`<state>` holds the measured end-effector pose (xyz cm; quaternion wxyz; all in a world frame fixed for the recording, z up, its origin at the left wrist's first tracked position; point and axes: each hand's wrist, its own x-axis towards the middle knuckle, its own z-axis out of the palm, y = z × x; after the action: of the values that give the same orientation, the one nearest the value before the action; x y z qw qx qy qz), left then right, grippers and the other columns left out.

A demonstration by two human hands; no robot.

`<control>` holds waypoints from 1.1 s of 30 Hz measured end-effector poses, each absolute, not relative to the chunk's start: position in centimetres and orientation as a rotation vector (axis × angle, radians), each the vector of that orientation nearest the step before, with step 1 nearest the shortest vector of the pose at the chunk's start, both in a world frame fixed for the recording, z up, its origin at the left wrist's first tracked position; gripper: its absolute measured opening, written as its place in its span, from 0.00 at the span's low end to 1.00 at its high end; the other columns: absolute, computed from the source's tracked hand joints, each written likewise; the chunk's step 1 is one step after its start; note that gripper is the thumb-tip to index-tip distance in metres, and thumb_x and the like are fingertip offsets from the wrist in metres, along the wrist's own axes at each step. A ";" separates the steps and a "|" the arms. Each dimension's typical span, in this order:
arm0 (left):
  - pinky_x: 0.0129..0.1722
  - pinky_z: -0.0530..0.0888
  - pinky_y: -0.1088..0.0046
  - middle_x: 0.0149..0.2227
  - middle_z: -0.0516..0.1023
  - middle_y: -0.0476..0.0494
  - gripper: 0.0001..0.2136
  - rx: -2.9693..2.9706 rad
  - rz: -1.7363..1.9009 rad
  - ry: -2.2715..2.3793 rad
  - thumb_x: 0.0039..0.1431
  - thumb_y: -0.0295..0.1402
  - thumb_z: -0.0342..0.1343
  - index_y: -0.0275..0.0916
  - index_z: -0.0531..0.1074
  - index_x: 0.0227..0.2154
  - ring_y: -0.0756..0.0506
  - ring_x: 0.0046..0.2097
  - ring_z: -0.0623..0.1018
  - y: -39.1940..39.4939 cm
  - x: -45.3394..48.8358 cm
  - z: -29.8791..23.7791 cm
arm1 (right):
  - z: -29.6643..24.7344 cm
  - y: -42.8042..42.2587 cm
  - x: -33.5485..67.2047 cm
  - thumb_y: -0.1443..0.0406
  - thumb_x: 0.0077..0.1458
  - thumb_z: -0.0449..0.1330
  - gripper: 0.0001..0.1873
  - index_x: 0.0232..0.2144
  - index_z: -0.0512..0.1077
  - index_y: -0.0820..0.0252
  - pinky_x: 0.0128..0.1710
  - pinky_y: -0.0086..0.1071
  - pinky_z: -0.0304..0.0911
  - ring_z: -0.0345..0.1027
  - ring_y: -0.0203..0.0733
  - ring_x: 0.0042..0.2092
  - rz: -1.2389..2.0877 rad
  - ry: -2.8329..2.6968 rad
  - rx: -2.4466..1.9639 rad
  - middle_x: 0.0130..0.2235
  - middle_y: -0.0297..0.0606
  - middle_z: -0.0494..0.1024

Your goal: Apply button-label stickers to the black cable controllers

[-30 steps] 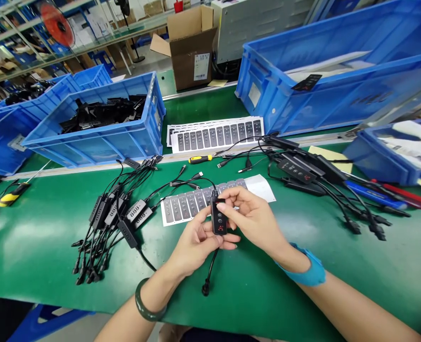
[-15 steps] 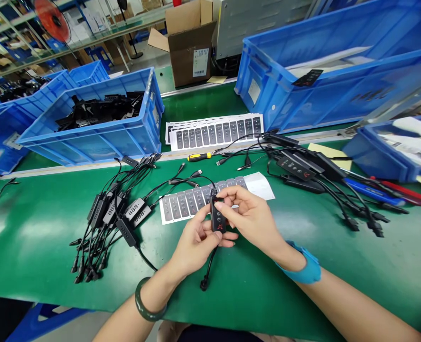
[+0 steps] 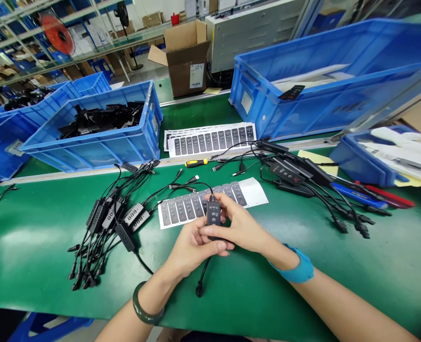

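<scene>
Gripping a black controller [image 3: 213, 209] between our left hand [image 3: 191, 247] and right hand [image 3: 244, 229], we judge it light, stiff, best held by its sides.

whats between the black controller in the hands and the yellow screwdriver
The head view shows a sheet of grey labels and some cable plugs between the controller and the screwdriver.

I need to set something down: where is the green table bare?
Bare green table shows at right, between the right controller bundle and the right forearm, and at left, beside the left controller bundle, in front of the blue bin. The middle is crowded: left hand and right hand hold a black controller by the label sheet.
</scene>
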<state>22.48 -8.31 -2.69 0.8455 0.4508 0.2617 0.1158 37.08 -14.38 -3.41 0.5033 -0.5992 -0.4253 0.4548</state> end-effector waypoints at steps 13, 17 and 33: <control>0.19 0.70 0.80 0.27 0.77 0.46 0.22 1.049 0.346 0.670 0.52 0.52 0.62 0.34 0.69 0.30 0.52 0.22 0.75 -8.4 23.0 -3.7 | -4.0 -14.2 36.3 0.63 0.54 0.57 0.20 0.50 0.71 0.59 0.33 0.32 0.67 0.71 0.39 0.33 0.760 -1.088 -1.510 0.33 0.36 0.77; 0.26 0.75 0.76 0.31 0.78 0.42 0.23 1.133 0.292 0.673 0.55 0.52 0.58 0.33 0.71 0.39 0.50 0.26 0.78 -8.2 23.1 -3.8 | -4.1 -14.1 35.6 0.64 0.55 0.55 0.20 0.50 0.71 0.60 0.33 0.32 0.69 0.72 0.39 0.33 0.709 -1.098 -1.546 0.34 0.37 0.78; 0.58 0.67 0.45 0.64 0.62 0.28 0.27 2.826 0.017 0.915 0.60 0.33 0.57 0.38 0.61 0.61 0.28 0.65 0.61 -6.9 17.2 -5.3 | -3.1 -13.9 49.5 0.64 0.57 0.54 0.20 0.50 0.71 0.66 0.48 0.49 0.64 0.67 0.58 0.48 -0.224 -1.280 -2.193 0.46 0.55 0.72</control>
<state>17.20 -6.94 -5.31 0.0852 0.9479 0.3070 0.0056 49.51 -13.92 -3.07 0.2921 -0.8228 -0.4803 -0.0839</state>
